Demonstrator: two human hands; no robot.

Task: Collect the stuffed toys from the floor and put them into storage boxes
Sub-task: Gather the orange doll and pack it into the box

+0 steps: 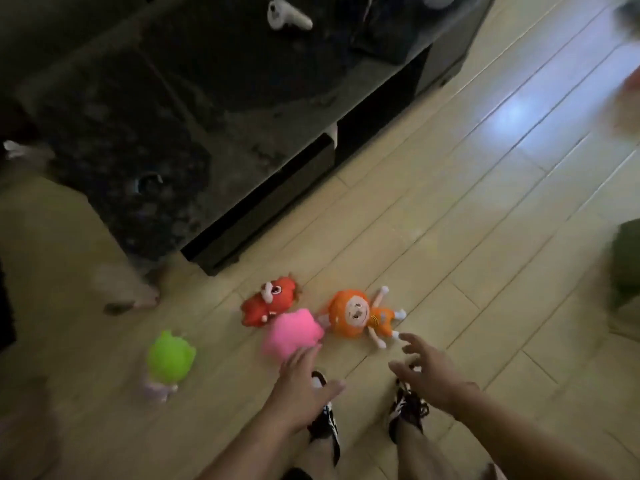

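Reaching down toward four stuffed toys grouped on the wooden floor [450,220], beside a dark cabinet [207,116]: pink toy [292,332], red toy [268,301] touching it behind, orange doll [360,315] just beside on the right, green toy [169,355] apart to the left
Left hand [301,386]: grip wide, fingers straight, tips at the near edge of the pink toy, holding nothing
Right hand [429,370]: grip wide, fingers spread and slightly curved, near the orange doll's feet, holding nothing
Best handled by closing round each soft body, not a limb; one toy per hand, lifted together
Storage boxes: not visible
Also present: white controller [287,13] on the cabinet; black shoes [323,424] below the hands
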